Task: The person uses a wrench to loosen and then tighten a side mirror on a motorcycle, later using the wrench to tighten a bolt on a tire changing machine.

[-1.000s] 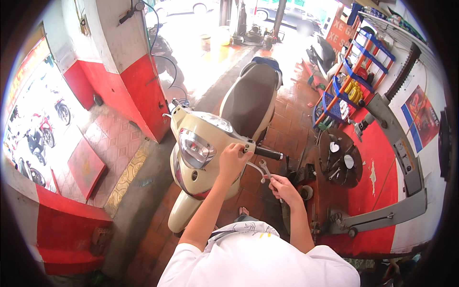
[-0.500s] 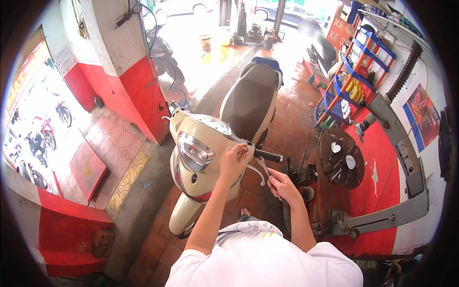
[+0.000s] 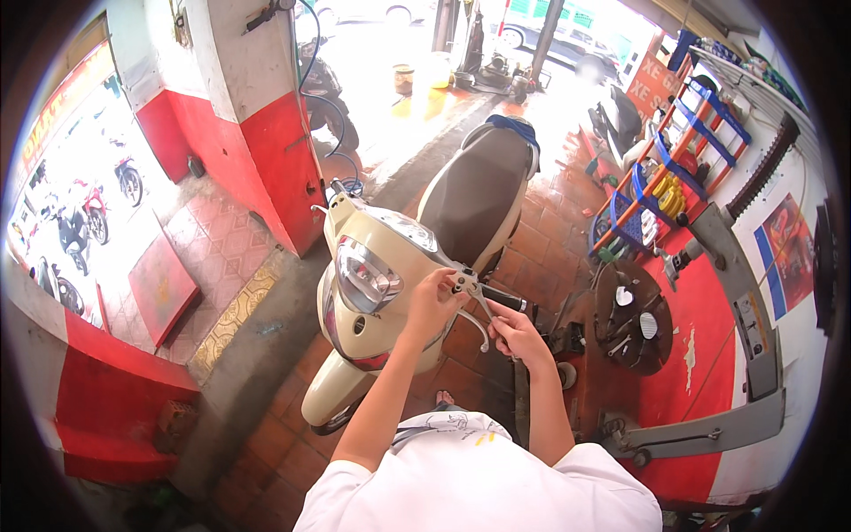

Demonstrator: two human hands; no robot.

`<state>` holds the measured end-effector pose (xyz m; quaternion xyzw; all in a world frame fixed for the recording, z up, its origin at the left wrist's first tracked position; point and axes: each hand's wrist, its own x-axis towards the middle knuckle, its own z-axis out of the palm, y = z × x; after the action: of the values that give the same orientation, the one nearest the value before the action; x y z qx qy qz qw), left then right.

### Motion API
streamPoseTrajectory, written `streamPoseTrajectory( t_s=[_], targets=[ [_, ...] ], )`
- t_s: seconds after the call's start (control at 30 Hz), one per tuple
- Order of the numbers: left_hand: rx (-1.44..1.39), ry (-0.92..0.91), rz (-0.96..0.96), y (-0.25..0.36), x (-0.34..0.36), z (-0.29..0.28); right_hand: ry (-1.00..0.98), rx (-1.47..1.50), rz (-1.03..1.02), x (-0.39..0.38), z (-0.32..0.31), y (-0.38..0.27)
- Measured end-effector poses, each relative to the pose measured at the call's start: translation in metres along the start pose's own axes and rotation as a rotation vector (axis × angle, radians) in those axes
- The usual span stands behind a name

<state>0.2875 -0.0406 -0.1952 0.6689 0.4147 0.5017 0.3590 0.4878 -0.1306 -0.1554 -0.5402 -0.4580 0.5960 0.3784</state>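
Note:
A cream scooter (image 3: 368, 293) stands in front of me, its headlight facing my side. My left hand (image 3: 432, 306) is at the handlebar's inner end by the lever mount (image 3: 463, 282), fingers bent in a pinch; whatever sits between the fingertips is too small to make out. In my right hand (image 3: 519, 335) is a metal wrench (image 3: 484, 304), gripped by its lower end. The wrench's upper end reaches the lever mount, beside my left fingertips. Below the wrench curves the silver brake lever (image 3: 477, 329), and the black handlebar grip (image 3: 505, 300) lies just behind it.
To the right, a round dark tray (image 3: 631, 341) holds metal parts, next to a grey tyre-machine arm (image 3: 731, 284). Behind it is a blue and orange shelf rack (image 3: 660, 191). A red and white pillar (image 3: 257, 151) stands left of the scooter.
The wrench has moved left and up against the lever mount, closer to my left hand. My right hand has followed it. The whole view has shifted slightly.

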Motion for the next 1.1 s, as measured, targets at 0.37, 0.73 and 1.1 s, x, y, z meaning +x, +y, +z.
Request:
streamPoseTrajectory(
  t_s=[0.37,0.73,1.1],
  targets=[
    [0.027,0.002,-0.013,0.0,0.002,0.001,-0.026,0.021,0.039,0.008,-0.006,0.001],
    [0.032,-0.022,-0.051,-0.006,0.0,0.002,-0.096,-0.026,0.029,0.016,-0.007,0.003],
    [-0.065,-0.058,-0.026,-0.016,-0.001,-0.007,-0.3,-0.163,0.119,0.057,-0.038,-0.014]
  ],
)
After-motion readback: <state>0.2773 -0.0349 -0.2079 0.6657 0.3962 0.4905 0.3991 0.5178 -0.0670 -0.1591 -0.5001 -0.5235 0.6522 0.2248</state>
